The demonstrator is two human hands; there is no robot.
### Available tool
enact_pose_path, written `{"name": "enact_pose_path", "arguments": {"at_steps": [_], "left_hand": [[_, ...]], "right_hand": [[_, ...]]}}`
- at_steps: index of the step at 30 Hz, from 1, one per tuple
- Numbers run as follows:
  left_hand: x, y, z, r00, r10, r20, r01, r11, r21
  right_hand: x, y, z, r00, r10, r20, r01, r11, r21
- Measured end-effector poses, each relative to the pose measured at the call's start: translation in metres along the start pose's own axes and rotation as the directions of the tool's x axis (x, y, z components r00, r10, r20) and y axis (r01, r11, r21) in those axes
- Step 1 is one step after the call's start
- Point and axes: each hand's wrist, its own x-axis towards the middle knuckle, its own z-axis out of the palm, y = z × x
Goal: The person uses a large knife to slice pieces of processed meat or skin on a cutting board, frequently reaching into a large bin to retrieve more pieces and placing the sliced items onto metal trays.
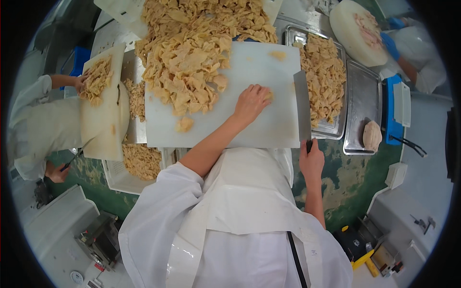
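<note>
My left hand [250, 103] is on the right half of a white cutting board [201, 137], its fingers curled down over a small pale-yellow piece [269, 95] that looks like chicken skin. Most of that piece is hidden under the fingers. At the board's right edge, my right hand [311, 158] is closed around the black handle of a large knife [302, 105]. Its broad blade points away from me, along that edge. A big heap of similar chicken skin pieces [187, 72] covers the board's far left and spreads beyond it. One loose piece [184, 125] lies nearer me.
Right of the board, a metal tray [340, 126] holds more pieces; a second tray [355, 96] carries a pale lump [372, 136]. A co-worker at left handles pieces on another board [103, 139] with a knife. Blue gloves [390, 45] show at far right. A white crate [113, 175] stands lower left.
</note>
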Motion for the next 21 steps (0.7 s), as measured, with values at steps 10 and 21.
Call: {"name": "enact_pose_path", "arguments": {"at_steps": [10, 21], "left_hand": [[-0.008, -0.080, -0.062, 1.000, -0.009, 0.016, 0.001, 0.907, 0.421], [0.030, -0.016, -0.028, 0.707, -0.438, 0.555, 0.701, 0.540, -0.466]], "right_hand": [[-0.029, -0.032, -0.007, 0.971, -0.184, 0.149, 0.178, 0.982, 0.056], [0.010, 0.005, -0.002, 0.998, 0.058, -0.002, -0.058, 0.998, 0.036]]}}
